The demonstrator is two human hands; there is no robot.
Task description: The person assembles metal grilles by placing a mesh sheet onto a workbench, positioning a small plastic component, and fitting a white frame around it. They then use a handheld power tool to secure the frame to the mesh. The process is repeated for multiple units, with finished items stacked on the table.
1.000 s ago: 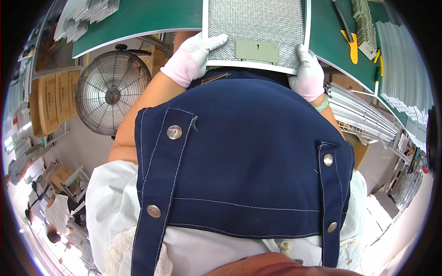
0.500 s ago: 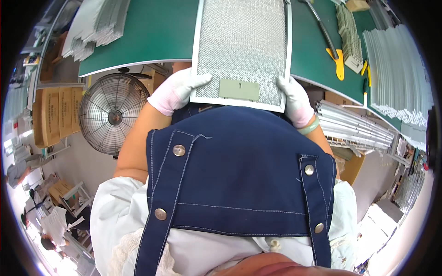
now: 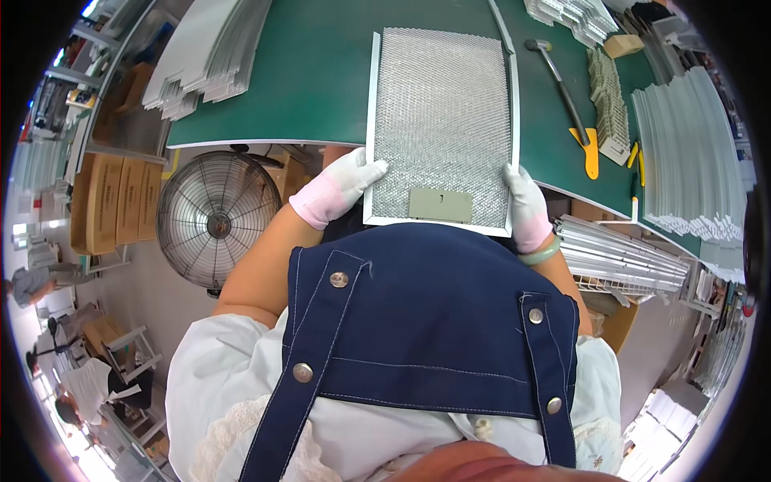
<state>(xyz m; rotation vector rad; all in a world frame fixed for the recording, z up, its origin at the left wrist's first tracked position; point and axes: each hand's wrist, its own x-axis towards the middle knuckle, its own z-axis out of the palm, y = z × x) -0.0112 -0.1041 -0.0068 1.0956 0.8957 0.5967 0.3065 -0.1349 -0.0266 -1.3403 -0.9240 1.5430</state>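
Observation:
A rectangular metal mesh filter panel (image 3: 442, 120) with a white frame and a small grey plate near its near edge lies partly on the green work table (image 3: 321, 72), its near end over the table's edge. My left hand (image 3: 337, 189), in a white and pink glove, grips the panel's near left corner. My right hand (image 3: 526, 205), gloved the same way, holds the near right side. A dark blue apron covers the lower view.
A hammer with a yellow handle end (image 3: 566, 100) lies right of the panel. Stacks of white metal strips (image 3: 201, 56) sit at the table's left, more stacks (image 3: 683, 153) at the right. A floor fan (image 3: 213, 217) and cardboard boxes (image 3: 112, 201) stand left below the table.
The mesh panel has slid farther away across the table and more of it shows now. Both hands stayed on its near corners.

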